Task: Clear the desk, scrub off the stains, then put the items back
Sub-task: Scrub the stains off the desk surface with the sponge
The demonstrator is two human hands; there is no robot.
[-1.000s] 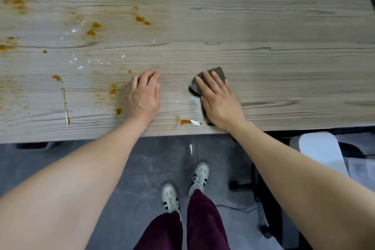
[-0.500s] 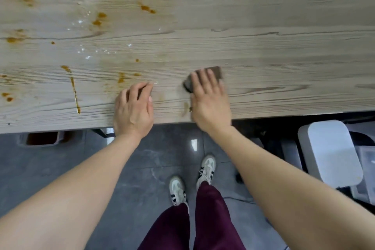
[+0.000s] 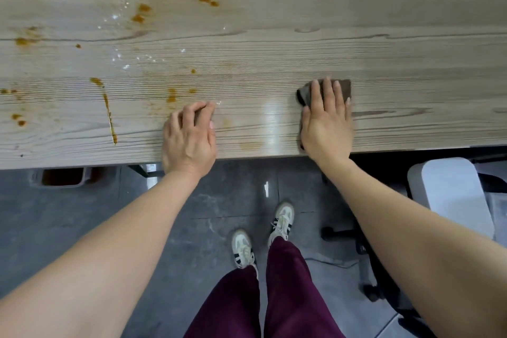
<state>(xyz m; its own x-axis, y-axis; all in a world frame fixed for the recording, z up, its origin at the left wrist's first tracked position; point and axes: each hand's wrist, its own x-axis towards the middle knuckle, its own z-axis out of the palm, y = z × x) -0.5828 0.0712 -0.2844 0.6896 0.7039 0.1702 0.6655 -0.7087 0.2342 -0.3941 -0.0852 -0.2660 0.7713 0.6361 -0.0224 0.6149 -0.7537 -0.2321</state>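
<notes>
Pressing dark cloth (image 3: 346, 88) flat under straight-fingered right hand (image 3: 326, 123); resting loosely curled, empty left hand (image 3: 189, 137) at nine o'clock on stained desk (image 3: 274, 35).

The tabletop (image 3: 356, 22) is pale wood with long grey-brown grain lines. Orange-brown stains (image 3: 140, 14) dot its left side, and one runs in a thin streak (image 3: 108, 111). The cloth (image 3: 344, 88) is dark brown. The trousers (image 3: 288, 296) are dark red. The shoes (image 3: 242, 248) are cream with black stripes. The floor (image 3: 82, 214) is grey.
</notes>
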